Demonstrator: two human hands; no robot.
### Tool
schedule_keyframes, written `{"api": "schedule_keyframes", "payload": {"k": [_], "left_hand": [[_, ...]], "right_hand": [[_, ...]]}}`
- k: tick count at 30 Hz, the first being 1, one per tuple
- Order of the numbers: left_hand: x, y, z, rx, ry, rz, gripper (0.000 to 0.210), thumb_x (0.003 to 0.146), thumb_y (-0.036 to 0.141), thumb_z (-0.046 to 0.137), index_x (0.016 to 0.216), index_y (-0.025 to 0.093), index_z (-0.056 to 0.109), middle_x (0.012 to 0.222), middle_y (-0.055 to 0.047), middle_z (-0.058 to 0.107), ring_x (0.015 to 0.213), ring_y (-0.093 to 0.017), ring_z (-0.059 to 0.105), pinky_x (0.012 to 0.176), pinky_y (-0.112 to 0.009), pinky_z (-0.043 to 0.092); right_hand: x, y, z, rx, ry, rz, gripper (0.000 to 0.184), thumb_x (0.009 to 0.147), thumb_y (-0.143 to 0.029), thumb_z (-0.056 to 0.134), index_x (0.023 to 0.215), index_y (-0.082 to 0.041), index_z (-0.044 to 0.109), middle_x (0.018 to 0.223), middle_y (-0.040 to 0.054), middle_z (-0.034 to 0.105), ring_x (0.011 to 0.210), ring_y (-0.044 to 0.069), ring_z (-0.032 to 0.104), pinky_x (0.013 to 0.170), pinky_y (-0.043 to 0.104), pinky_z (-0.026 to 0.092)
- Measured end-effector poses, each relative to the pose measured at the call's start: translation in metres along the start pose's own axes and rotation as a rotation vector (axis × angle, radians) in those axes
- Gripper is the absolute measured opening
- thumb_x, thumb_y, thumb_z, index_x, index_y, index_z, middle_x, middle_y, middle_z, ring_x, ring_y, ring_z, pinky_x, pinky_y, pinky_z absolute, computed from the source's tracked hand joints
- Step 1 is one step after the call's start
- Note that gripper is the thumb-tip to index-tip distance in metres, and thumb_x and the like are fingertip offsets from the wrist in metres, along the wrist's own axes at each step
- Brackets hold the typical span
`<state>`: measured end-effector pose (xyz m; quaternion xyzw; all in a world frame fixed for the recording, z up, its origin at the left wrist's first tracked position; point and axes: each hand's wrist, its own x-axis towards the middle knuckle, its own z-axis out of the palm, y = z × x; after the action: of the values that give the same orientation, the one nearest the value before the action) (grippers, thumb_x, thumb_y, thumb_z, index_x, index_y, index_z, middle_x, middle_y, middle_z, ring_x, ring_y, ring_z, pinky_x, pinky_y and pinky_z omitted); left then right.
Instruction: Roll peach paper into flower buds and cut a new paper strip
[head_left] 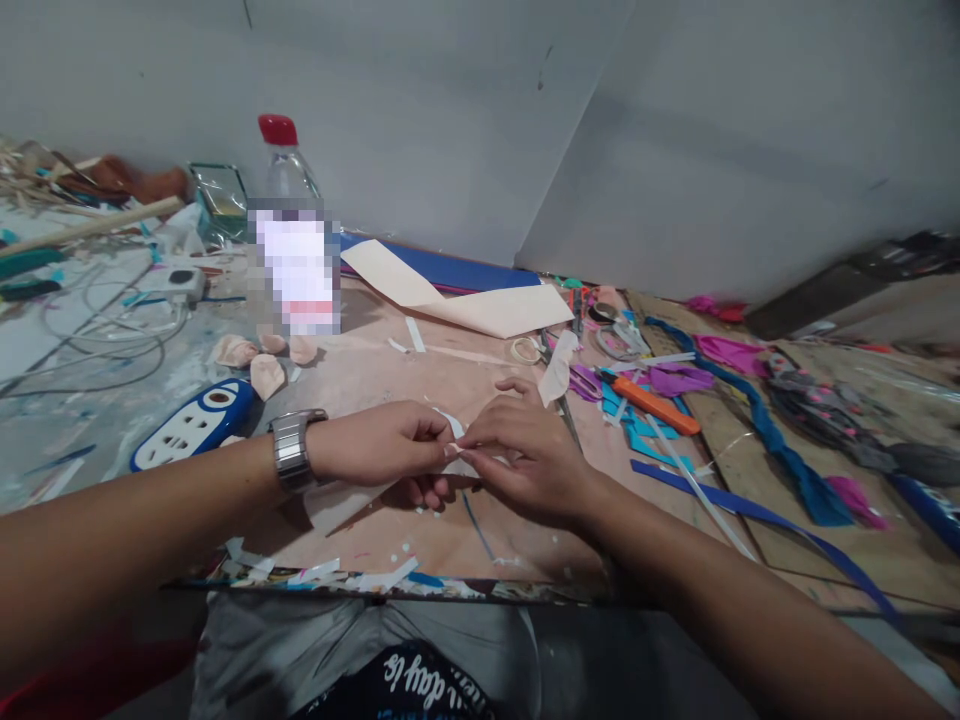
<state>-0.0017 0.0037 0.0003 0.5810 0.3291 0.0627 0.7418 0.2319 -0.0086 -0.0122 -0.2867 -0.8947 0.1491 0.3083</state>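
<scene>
Over the middle of the table, my left hand, with a metal watch on its wrist, is closed with thumb and forefinger pinched together. My right hand meets it, thumb and forefinger pressed at the same spot. Between the fingertips is a pale, thin piece of paper, mostly covered by the fingers. Below my left hand shows a cream paper piece; whether it joins the pinched piece I cannot tell. To the left lie several peach petal-shaped pieces.
A blue-and-white power strip lies left, behind it a red-capped bottle. A folded cream paper strip rests at the back. Right are an orange cutter, purple-handled scissors, tape rolls and blue strips.
</scene>
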Motion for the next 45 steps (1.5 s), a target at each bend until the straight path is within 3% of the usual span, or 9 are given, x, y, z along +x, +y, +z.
{"api": "schedule_keyframes", "payload": {"k": [11,15,21,25,30,35,40,45], "left_hand": [[0.005,-0.005,-0.004,-0.006,-0.056,0.034,0.032,0.101,0.047,0.058,0.097,0.016,0.06,0.09,-0.009,0.076,0.073,-0.014,0.071,0.071,-0.029,0.057],[0.002,-0.002,-0.003,0.054,-0.108,0.066,0.021,0.098,0.034,0.064,0.104,0.014,0.062,0.1,-0.008,0.072,0.081,-0.014,0.07,0.075,-0.027,0.058],[-0.001,0.002,0.0,0.095,-0.124,-0.047,0.016,0.104,0.019,0.045,0.104,0.015,0.059,0.097,-0.009,0.075,0.08,-0.015,0.072,0.07,-0.026,0.057],[-0.001,0.0,-0.001,0.09,-0.155,-0.043,0.024,0.107,0.023,0.038,0.102,0.015,0.06,0.095,-0.01,0.077,0.082,-0.017,0.074,0.069,-0.026,0.057],[0.003,-0.008,-0.004,0.042,-0.189,-0.031,0.036,0.11,0.041,0.036,0.099,0.016,0.06,0.096,-0.012,0.077,0.083,-0.017,0.075,0.07,-0.026,0.057],[0.005,-0.014,-0.006,0.066,-0.227,-0.026,0.04,0.109,0.051,0.041,0.101,0.016,0.06,0.099,-0.012,0.077,0.078,-0.016,0.073,0.069,-0.026,0.057],[0.004,-0.013,-0.006,0.077,-0.316,-0.025,0.046,0.107,0.054,0.043,0.097,0.015,0.064,0.097,-0.013,0.078,0.074,-0.016,0.072,0.072,-0.028,0.06],[-0.002,-0.011,-0.005,-0.014,-0.441,-0.076,0.035,0.104,0.047,0.053,0.105,0.016,0.07,0.091,-0.009,0.079,0.07,-0.018,0.073,0.071,-0.032,0.062]], "right_hand": [[0.0,0.002,-0.001,0.021,0.011,-0.021,0.013,0.094,-0.019,0.066,0.094,-0.028,0.075,0.084,-0.0025,0.076,0.08,0.017,0.071,0.112,0.05,0.032],[-0.001,0.002,0.0,0.026,0.007,0.007,0.007,0.097,-0.023,0.067,0.095,-0.025,0.074,0.085,-0.0007,0.077,0.081,0.018,0.071,0.112,0.049,0.032],[0.0,0.001,0.001,0.015,-0.018,0.02,0.006,0.098,-0.026,0.069,0.094,-0.024,0.074,0.084,-0.0013,0.077,0.08,0.017,0.071,0.11,0.049,0.033],[0.001,-0.001,0.0,0.026,-0.04,0.015,0.007,0.097,-0.026,0.07,0.093,-0.022,0.073,0.083,-0.0006,0.077,0.08,0.017,0.071,0.109,0.049,0.033],[0.002,-0.001,-0.001,0.039,-0.079,0.025,0.008,0.098,-0.027,0.069,0.093,-0.022,0.073,0.083,-0.0004,0.077,0.079,0.017,0.071,0.109,0.048,0.033],[0.003,0.001,-0.006,0.045,-0.201,0.053,0.01,0.097,-0.023,0.064,0.089,-0.021,0.07,0.081,-0.0012,0.074,0.078,0.016,0.068,0.106,0.045,0.034],[0.003,0.005,-0.013,0.065,-0.231,0.029,0.007,0.09,-0.02,0.061,0.084,-0.021,0.064,0.079,-0.0007,0.07,0.076,0.017,0.064,0.105,0.047,0.034],[0.002,0.009,-0.019,0.101,-0.242,-0.002,0.004,0.083,-0.018,0.059,0.081,-0.022,0.058,0.076,-0.0017,0.064,0.074,0.017,0.06,0.106,0.047,0.034]]}}
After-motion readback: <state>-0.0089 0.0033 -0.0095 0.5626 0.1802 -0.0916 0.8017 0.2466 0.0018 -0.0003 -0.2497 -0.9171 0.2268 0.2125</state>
